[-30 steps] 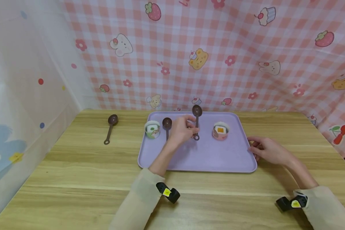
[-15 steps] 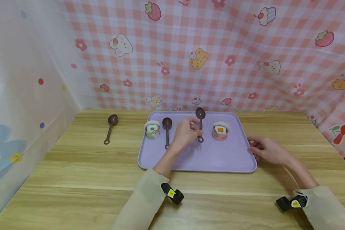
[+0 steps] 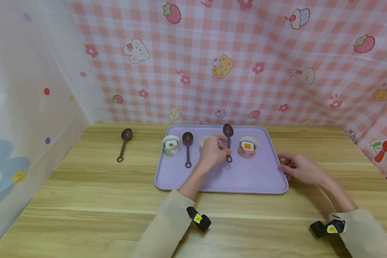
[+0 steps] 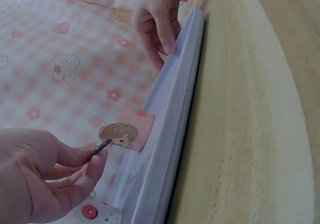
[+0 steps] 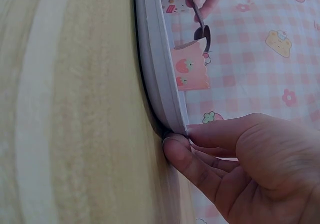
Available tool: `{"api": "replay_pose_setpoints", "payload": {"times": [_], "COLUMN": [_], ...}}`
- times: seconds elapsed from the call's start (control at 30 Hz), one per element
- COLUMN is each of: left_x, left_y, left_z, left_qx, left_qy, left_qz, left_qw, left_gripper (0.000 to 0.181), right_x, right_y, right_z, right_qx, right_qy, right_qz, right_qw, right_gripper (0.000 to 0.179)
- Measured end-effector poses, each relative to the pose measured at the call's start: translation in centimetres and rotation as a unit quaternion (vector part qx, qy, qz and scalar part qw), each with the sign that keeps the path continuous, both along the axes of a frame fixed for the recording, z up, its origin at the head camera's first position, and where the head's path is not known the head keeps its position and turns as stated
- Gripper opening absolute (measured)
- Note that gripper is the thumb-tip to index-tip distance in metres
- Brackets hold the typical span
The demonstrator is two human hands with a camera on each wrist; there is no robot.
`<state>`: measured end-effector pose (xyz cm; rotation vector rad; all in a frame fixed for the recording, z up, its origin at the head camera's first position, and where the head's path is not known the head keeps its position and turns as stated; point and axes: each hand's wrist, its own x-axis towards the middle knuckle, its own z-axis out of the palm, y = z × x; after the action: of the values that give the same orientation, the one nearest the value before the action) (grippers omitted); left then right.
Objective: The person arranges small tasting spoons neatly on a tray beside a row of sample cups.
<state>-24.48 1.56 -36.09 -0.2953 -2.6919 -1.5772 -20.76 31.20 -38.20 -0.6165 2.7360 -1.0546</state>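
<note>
Three brown spoons show in the head view: one loose spoon (image 3: 126, 136) on the wooden table (image 3: 84, 200) at the purple tray's (image 3: 245, 179) nine o'clock, one resting spoon (image 3: 187, 140) on the tray, and the held spoon (image 3: 228, 131), pinched in my left hand (image 3: 213, 150) at the pink cup's (image 3: 247, 152) nine o'clock. I judge the step in hand to be placing it beside that cup; next calls for lowering it gently, then releasing. From my left wrist, it appears raised above the tray, which the head view leaves unclear. From my right wrist, my right hand (image 3: 301, 169) visibly pinches the tray's rim, at three o'clock.
</note>
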Motion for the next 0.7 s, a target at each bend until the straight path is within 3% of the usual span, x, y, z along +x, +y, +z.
{"api": "replay_pose_setpoints", "payload": {"times": [0.4, 0.7], "left_x": [0.1, 0.0], "left_y": [0.7, 1.2], "left_z": [-0.5, -0.9], "left_qx": [-0.010, -0.049], "left_qy": [0.013, 0.025], "left_qz": [-0.006, -0.003], "left_qw": [0.9999, 0.9985], "left_gripper": [0.038, 0.035], "right_x": [0.1, 0.0], "right_y": [-0.1, -0.1], "right_z": [0.1, 0.0], "right_qx": [-0.001, 0.002], "right_qy": [0.001, -0.001], "right_qz": [-0.001, -0.003], "right_qw": [1.0000, 1.0000], "right_gripper": [0.039, 0.039]}}
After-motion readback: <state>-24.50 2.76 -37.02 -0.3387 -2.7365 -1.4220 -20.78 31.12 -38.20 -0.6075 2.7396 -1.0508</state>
